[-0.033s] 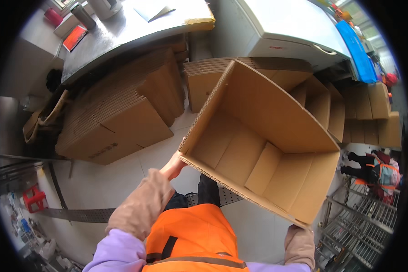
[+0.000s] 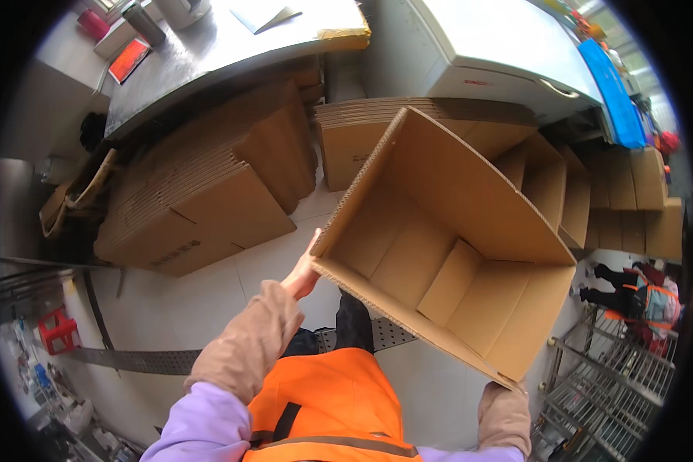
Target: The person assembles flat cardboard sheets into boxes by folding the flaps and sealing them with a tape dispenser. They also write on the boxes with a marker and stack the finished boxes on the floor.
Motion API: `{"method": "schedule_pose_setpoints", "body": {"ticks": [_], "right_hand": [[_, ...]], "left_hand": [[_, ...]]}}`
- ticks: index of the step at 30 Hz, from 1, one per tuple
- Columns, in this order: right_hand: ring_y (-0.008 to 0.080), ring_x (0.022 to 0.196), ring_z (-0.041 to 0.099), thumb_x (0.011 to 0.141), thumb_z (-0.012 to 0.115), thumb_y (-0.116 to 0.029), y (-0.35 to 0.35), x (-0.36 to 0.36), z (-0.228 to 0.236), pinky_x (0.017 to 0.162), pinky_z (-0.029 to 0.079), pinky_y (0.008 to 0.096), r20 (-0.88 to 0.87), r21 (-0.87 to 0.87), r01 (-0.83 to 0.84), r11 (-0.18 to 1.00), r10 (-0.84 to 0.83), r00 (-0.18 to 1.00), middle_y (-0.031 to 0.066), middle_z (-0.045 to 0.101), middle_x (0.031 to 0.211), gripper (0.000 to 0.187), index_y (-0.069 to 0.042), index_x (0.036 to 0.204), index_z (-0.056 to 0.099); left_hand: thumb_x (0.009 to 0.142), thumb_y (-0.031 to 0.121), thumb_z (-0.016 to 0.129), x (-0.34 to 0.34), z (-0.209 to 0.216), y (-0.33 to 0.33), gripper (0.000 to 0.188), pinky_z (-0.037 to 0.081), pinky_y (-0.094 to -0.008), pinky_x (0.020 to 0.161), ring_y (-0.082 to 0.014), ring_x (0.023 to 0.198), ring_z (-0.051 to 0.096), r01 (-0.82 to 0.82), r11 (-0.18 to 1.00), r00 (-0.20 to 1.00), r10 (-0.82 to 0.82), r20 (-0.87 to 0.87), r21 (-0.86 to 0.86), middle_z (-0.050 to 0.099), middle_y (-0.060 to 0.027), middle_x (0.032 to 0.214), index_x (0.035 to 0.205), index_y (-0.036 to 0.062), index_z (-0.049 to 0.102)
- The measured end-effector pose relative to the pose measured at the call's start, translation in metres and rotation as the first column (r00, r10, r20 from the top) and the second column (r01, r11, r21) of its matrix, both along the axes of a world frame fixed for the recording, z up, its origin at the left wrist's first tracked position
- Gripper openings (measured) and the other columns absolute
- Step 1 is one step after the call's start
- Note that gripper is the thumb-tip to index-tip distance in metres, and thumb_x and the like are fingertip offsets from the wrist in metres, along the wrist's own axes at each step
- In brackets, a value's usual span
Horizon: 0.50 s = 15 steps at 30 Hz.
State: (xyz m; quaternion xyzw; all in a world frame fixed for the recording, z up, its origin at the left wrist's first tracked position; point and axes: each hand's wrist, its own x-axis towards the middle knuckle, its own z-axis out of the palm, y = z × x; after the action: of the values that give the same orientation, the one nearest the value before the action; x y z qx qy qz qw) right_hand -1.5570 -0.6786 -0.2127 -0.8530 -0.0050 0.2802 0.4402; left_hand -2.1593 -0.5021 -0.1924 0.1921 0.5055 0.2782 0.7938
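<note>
An open cardboard box (image 2: 470, 308) hangs tilted in front of me, its mouth facing up toward me and its inside bare, with flaps folded across the bottom. My left hand (image 2: 304, 273) grips it at the left corner, fingers along the outer side wall. Beneath the lower right corner is my right hand (image 2: 520, 388), mostly hidden by the box; its fingers do not show, but it bears that corner. Brown oversleeves cover both forearms.
Flattened cardboard boxes (image 2: 200, 219) stand stacked on the left under a metal table (image 2: 200, 65). More flat cartons (image 2: 343, 142) lean below a white chest freezer (image 2: 508, 69). Opened boxes (image 2: 547, 185) stand behind on the right. A wire rack (image 2: 608, 377) and another person (image 2: 647, 296) are at far right.
The box's left corner has shifted slightly right, and more of my left hand's fingers show beside it. Both hands stay on the box.
</note>
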Motion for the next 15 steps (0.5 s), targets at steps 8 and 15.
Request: {"method": "schedule_pose_setpoints", "body": {"ticks": [8, 15], "right_hand": [[0.0200, 0.075, 0.065, 0.098, 0.060, -0.025, 0.050, 0.009, -0.116, 0.066, 0.055, 0.0323, -0.005, 0.072, -0.242, 0.968, 0.243, 0.970, 0.0136, 0.065, 0.093, 0.027, -0.004, 0.113, 0.050], [0.0164, 0.077, 0.063, 0.098, 0.060, -0.022, 0.064, -0.091, -0.110, 0.069, 0.053, 0.0306, 0.128, 0.008, -0.706, 0.708, 0.700, 0.703, 0.0068, 0.061, 0.090, 0.025, -0.001, 0.107, 0.053]], "left_hand": [[0.100, 0.055, 0.041, -0.025, -0.119, 0.015, 0.074, 0.041, -0.0488, 0.105, -0.0337, 0.130, 0.046, -0.595, 0.795, 0.786, 0.544, -0.293, -0.119, 0.028, -0.0223, 0.153, 0.152, 0.0058, 0.023], [0.090, 0.051, 0.064, -0.273, -0.139, 0.003, 0.061, 0.050, -0.0361, 0.059, -0.0234, 0.077, 0.060, -0.965, 0.205, 0.087, 0.839, -0.537, 0.165, 0.057, -0.0116, 0.102, 0.125, 0.0054, 0.042]]}}
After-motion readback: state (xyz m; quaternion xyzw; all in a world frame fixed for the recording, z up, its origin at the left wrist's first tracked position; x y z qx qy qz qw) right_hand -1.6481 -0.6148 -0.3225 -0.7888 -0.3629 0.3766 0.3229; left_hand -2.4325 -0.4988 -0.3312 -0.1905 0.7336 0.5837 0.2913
